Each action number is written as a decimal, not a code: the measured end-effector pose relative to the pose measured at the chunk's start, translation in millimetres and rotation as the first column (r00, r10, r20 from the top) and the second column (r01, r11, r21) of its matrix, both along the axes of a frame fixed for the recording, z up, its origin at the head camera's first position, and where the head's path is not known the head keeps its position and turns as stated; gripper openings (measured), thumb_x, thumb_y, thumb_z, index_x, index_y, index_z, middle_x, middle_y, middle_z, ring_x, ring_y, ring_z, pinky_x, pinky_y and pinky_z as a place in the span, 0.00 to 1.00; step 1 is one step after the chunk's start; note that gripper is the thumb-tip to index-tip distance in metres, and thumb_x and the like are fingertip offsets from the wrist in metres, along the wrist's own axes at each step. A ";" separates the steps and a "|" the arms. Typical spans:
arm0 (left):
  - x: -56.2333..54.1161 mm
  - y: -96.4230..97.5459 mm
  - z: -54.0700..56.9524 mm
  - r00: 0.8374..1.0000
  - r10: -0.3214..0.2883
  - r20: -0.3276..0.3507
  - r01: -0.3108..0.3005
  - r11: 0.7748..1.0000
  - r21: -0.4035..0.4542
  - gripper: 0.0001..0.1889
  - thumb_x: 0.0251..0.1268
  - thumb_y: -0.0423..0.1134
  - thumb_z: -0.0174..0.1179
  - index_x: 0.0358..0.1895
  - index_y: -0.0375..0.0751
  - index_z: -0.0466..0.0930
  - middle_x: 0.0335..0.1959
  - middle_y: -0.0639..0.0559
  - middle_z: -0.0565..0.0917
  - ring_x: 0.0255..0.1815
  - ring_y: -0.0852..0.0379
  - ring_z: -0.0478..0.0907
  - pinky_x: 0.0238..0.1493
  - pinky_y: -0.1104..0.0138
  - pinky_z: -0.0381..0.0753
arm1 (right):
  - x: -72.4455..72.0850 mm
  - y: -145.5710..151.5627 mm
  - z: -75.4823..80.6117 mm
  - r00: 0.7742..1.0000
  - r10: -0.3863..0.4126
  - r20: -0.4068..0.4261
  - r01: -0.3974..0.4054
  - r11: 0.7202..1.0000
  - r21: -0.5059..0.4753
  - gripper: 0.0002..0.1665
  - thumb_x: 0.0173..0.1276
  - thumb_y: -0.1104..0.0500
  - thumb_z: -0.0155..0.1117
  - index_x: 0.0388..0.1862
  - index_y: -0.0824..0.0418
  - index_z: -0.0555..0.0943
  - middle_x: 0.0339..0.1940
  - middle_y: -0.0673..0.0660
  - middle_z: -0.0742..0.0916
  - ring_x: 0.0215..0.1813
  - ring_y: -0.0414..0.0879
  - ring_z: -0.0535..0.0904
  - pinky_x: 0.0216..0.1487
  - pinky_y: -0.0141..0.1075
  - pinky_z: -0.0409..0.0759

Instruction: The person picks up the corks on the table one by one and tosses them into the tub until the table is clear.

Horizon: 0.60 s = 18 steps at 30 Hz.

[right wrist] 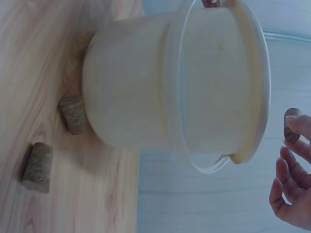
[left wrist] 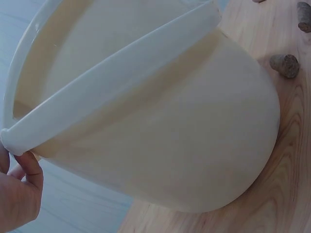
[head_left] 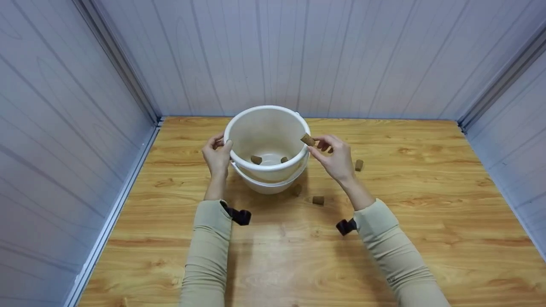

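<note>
A white plastic bucket (head_left: 268, 175) stands on the wooden surface, its handle hanging down at the front. My left hand (head_left: 217, 156) grips the bucket's rim at the left side, thumb over the edge. Between thumb and fingertips, my right hand (head_left: 337, 157) pinches a brown cork stopper (head_left: 307, 139) at the right side of the rim. In the right wrist view this cork (right wrist: 292, 125) shows beside the bucket's mouth. Inside the bucket, one cork (head_left: 256, 159) and another cork (head_left: 284, 160) lie at the bottom; the near wall may hide more.
On the wood, a loose cork (head_left: 318, 200) lies in front of the bucket and another cork (head_left: 359, 165) lies to the right. A shaded cork (head_left: 297, 190) sits close to the bucket's base. Pale panel walls (head_left: 273, 59) enclose the back and sides.
</note>
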State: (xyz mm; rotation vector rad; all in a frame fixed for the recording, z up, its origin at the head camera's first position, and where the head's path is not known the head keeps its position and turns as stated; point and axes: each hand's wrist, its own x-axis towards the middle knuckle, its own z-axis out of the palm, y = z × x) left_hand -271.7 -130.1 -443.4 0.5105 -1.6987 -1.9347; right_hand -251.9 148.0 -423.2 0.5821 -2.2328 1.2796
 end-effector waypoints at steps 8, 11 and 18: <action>-0.8 -1.3 1.3 1.000 -0.003 0.007 0.003 1.000 -0.005 0.16 0.49 0.20 0.56 0.44 0.23 0.82 0.23 0.52 0.74 0.27 0.63 0.71 0.21 0.77 0.71 | -5.5 -16.7 8.7 0.999 0.039 0.024 -0.038 0.999 -0.010 0.12 0.59 0.65 0.72 0.40 0.71 0.84 0.28 0.60 0.82 0.32 0.50 0.76 0.34 0.32 0.72; -1.0 -1.4 1.1 1.000 0.000 0.006 0.000 1.000 -0.008 0.16 0.49 0.19 0.56 0.44 0.23 0.82 0.23 0.52 0.74 0.28 0.63 0.71 0.22 0.77 0.71 | -6.5 -21.8 9.7 0.998 0.047 0.031 -0.047 0.999 -0.008 0.12 0.59 0.64 0.71 0.41 0.70 0.84 0.28 0.60 0.81 0.33 0.50 0.76 0.34 0.32 0.72; 0.7 -0.5 1.1 1.000 -0.010 -0.002 0.010 1.000 -0.010 0.15 0.49 0.19 0.56 0.43 0.22 0.81 0.23 0.51 0.74 0.25 0.62 0.71 0.21 0.77 0.73 | -9.3 -30.9 12.3 0.998 0.060 0.022 -0.060 0.998 0.016 0.13 0.60 0.64 0.71 0.41 0.71 0.84 0.29 0.61 0.81 0.32 0.52 0.76 0.33 0.33 0.70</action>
